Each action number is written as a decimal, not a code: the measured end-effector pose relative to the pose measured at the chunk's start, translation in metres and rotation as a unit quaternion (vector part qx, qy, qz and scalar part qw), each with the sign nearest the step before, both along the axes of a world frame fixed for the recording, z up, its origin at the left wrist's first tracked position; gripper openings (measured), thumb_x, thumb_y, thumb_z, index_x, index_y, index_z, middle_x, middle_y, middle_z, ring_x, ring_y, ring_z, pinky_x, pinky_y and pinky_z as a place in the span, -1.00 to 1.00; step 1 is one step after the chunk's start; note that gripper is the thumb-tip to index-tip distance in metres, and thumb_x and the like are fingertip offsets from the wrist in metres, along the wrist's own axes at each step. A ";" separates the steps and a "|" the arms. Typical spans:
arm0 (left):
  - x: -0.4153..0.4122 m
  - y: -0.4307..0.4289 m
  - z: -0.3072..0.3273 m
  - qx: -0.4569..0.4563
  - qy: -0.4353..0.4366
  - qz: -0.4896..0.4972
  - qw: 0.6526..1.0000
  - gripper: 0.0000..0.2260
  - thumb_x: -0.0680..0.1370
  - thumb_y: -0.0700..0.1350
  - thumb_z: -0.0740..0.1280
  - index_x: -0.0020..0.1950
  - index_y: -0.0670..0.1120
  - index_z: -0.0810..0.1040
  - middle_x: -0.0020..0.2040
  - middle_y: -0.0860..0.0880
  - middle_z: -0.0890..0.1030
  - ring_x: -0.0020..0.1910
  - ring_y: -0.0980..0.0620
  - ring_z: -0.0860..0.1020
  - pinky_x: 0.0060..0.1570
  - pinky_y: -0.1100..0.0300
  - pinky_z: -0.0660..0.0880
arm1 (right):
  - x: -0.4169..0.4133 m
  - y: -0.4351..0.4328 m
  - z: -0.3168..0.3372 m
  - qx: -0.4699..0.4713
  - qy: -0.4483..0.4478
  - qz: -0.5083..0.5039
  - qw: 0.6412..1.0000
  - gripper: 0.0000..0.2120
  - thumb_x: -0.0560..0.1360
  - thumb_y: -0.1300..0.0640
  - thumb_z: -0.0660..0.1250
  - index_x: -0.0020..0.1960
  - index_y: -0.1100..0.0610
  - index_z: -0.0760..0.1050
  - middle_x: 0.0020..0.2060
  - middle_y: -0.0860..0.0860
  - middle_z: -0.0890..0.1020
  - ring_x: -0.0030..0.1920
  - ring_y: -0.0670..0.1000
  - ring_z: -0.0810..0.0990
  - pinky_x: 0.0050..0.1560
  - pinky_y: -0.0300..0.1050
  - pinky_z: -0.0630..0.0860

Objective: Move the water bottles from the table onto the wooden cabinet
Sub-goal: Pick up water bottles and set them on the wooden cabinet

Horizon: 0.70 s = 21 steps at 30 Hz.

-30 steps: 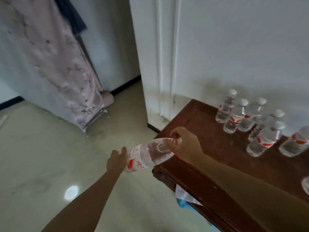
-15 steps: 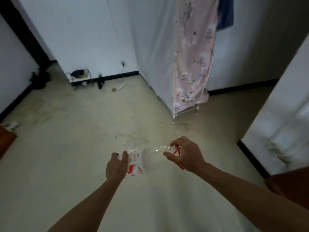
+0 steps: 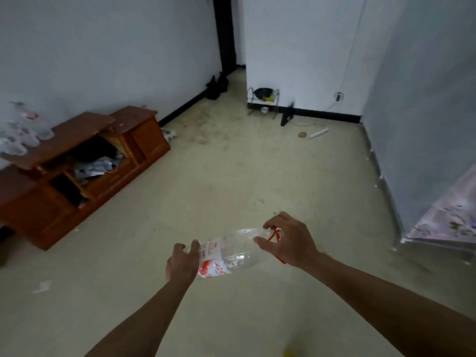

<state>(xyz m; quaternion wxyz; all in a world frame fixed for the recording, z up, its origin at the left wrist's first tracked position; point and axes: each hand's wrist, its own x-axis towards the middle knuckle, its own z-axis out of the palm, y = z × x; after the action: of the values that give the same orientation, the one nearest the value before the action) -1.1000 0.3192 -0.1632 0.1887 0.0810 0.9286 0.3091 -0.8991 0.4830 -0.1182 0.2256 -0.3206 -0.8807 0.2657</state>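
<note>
Clear plastic with a red-and-white label, the water bottle [image 3: 228, 253] lies roughly level in mid-air in the head view, carried between both hands above the pale floor [image 3: 231, 176]. The left hand [image 3: 183, 264] has its fingers curled round the base end, while the right hand [image 3: 289, 244] pinches the neck end between thumb and fingers, with a red strip showing at that grip; whether this is a cap or a carrying loop is too small to tell. The low reddish-brown wooden cabinet [image 3: 148, 140] stands against the left wall, well apart from the bottle, with open shelves full of clutter. Several blurred clear bottles [image 3: 24, 132] already stand on its top at the far left, beside a bare stretch of board. The step in hand looks like the carry across the room. The next move probably calls for walking left to the cabinet, turning the bottle upright and setting it on the bare part of the top, clear of those already there.
</note>
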 end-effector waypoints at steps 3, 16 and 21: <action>-0.054 0.001 0.004 0.015 0.002 0.087 0.996 -0.50 0.57 0.21 0.18 0.36 -0.11 0.42 0.28 -0.21 0.54 0.23 -0.21 0.51 0.21 0.01 0.40 | -0.081 0.031 0.013 0.006 0.006 0.074 0.997 -0.57 0.23 -0.35 0.33 -0.15 -0.03 0.59 -0.21 -0.13 0.57 -0.28 -0.11 0.57 -0.17 -0.17 0.52; -0.258 -0.094 -0.016 0.017 -0.014 0.333 0.943 -0.52 0.54 0.16 0.23 0.31 -0.13 0.49 0.23 -0.23 0.57 0.21 -0.21 0.51 0.19 0.02 0.40 | -0.398 -0.007 -0.004 -0.011 0.009 0.326 0.945 -0.48 0.23 -0.38 0.27 -0.02 -0.03 0.57 -0.19 -0.19 0.49 -0.22 -0.17 0.52 -0.09 -0.15 0.50; -0.396 -0.121 -0.006 0.020 -0.017 0.350 0.936 -0.52 0.49 0.23 0.20 0.17 -0.11 0.55 0.11 -0.20 0.62 0.09 -0.20 0.56 0.12 0.02 0.46 | -0.548 -0.028 0.009 0.000 0.022 0.343 0.939 -0.48 0.21 -0.40 0.28 -0.04 -0.04 0.57 -0.20 -0.18 0.50 -0.26 -0.19 0.49 -0.13 -0.16 0.51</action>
<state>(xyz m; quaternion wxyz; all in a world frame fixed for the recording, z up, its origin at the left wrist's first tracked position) -1.4959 0.1982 -0.1688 0.0821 -0.2507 0.8884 0.3757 -1.4474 0.4552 -0.1096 0.1403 0.0067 -0.9320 0.3343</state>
